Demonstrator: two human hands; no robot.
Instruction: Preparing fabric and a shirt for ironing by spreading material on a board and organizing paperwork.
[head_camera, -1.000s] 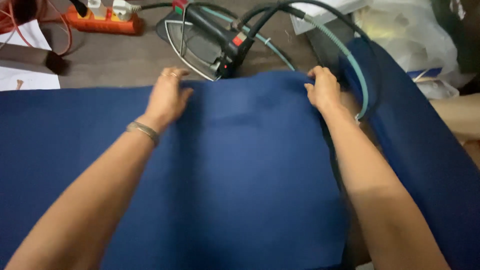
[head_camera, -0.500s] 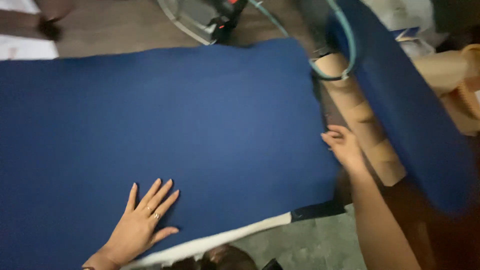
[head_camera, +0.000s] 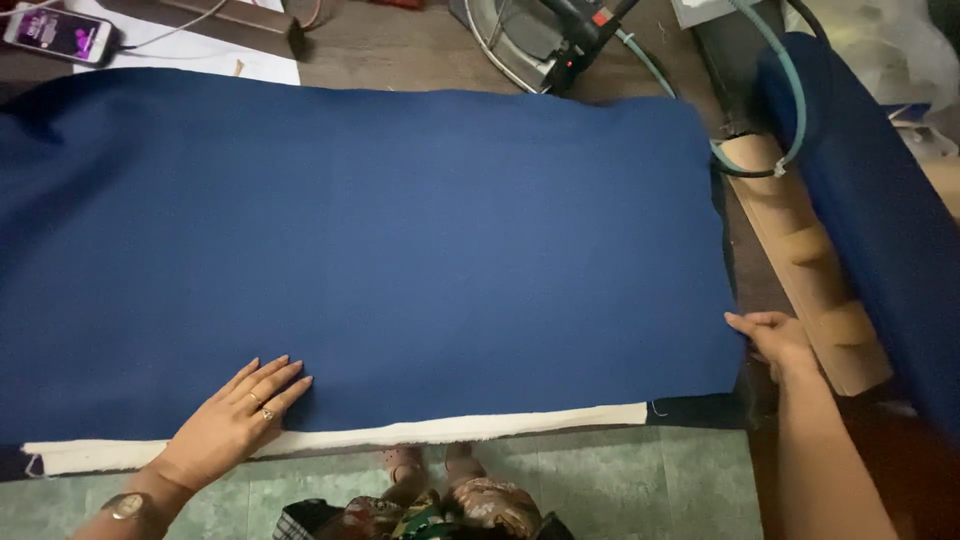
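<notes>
Left hand (head_camera: 232, 418): at 7 o'clock, nearest the viewer; palm down, fingers spread and extended toward 1 o'clock, pressed flat on the blue fabric (head_camera: 370, 250) just above its near hem. Rings on two fingers, a bracelet at the wrist. Open, grasping nothing.

Right hand (head_camera: 772, 338): at 4 o'clock, forearm rising from the lower edge; fingers point toward 9 o'clock and curl at the fabric's right edge near its near corner. Grip looks lightly closed on that edge; how firmly cannot be told.

Blue fabric: spread flat across the desk (head_camera: 400, 45), covering most of the view, centre to 9 o'clock.

White strip (head_camera: 400, 435): runs beneath the fabric's near edge, 6 to 8 o'clock.

Cardboard tube (head_camera: 800, 260): at 3 o'clock, just right of the fabric.

Iron (head_camera: 540, 35) with green hose (head_camera: 795, 80): at 12 to 1 o'clock.

Phone (head_camera: 60, 32): at 11 o'clock, farthest.
</notes>
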